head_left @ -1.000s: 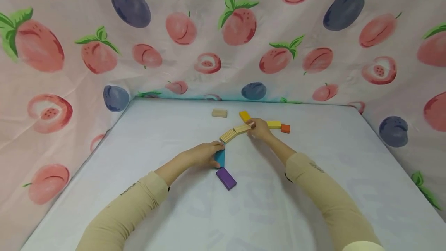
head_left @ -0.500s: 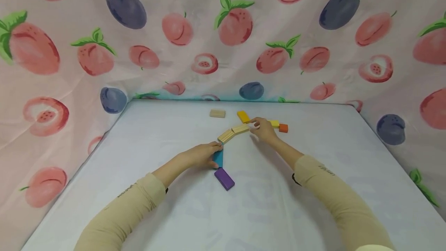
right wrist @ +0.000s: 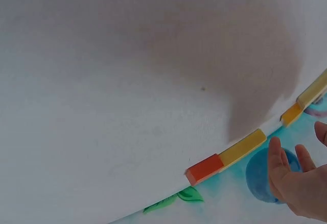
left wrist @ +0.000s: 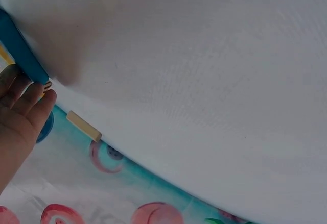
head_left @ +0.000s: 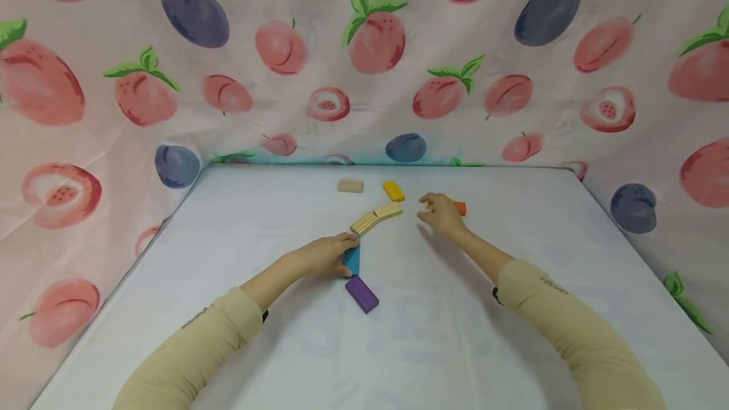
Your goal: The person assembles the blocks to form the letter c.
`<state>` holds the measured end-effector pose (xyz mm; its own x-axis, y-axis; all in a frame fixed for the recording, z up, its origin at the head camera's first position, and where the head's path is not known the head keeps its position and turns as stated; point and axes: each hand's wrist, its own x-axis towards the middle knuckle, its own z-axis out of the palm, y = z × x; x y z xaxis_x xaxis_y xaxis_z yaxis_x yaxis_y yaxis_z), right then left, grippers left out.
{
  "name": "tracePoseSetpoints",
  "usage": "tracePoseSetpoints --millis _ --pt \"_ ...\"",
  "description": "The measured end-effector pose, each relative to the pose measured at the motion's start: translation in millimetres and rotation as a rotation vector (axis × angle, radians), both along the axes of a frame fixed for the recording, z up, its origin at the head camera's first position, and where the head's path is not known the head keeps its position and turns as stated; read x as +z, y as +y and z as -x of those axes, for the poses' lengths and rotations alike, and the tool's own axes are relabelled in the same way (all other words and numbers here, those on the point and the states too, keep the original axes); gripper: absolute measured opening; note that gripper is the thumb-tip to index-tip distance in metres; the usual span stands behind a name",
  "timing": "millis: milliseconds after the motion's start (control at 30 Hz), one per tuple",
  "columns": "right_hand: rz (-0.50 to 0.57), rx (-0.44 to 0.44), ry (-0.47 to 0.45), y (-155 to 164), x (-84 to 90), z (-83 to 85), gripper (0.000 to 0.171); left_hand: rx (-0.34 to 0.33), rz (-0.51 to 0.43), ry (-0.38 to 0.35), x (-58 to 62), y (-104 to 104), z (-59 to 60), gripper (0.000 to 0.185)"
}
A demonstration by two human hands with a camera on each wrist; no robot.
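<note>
Blue block point(head_left: 352, 260) near the middle of the white table point(head_left: 427, 340), its length running away from the person. Left hand point(head_left: 326, 254) grips it endwise: thumb at the near end, fingers at the far end. In the left wrist view the fingers lie side by side, nearly straight, against it.

Purple block point(head_left: 362, 294) lies aslant at the blue block's near end, corner close in; cannot tell if they touch. From the far end, two plain wooden blocks continue the line, bending to the right: first the nearer plank point(head_left: 365, 223), then the farther plank point(head_left: 388, 210), end to end.

Right hand point(head_left: 444, 214) is to the right of the planks, thumb and fingers parted. It partly covers the yellow block point(right wrist: 242, 150) in the head view. Right wrist view shows that block end to end with an orange-red block point(right wrist: 204, 169).

Amber block point(head_left: 393, 191) sits aslant just beyond the farther plank's right end. A pale wooden block point(head_left: 350, 186) lies farther back, well apart from the blue one.

Both sleeves point(head_left: 193, 340) beige, pushed up the forearms. Fruit-printed cloth point(head_left: 327, 30) hangs behind.
</note>
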<state>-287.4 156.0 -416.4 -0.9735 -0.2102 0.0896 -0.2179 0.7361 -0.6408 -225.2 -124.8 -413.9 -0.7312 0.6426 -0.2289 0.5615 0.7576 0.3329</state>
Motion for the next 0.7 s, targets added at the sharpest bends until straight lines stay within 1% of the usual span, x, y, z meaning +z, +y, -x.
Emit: tracePoseSetpoints --millis 167,400,500,700 --pt "-0.006 0.026 0.033 9 3.5 1.3 0.039 -0.003 0.004 0.008 1.7 0 -2.4 0.07" --pt "-0.089 0.056 0.115 22 5.3 8.9 0.042 0.011 0.023 0.008 6.5 1 -4.4 0.07" --pt "-0.124 0.064 0.148 28 4.7 10.1 0.044 0.016 0.021 0.005 6.9 1 -4.5 0.07" --pt "-0.159 0.075 0.22 36 2.1 12.5 0.049 0.025 0.022 -0.008 4.7 2 -4.3 0.07"
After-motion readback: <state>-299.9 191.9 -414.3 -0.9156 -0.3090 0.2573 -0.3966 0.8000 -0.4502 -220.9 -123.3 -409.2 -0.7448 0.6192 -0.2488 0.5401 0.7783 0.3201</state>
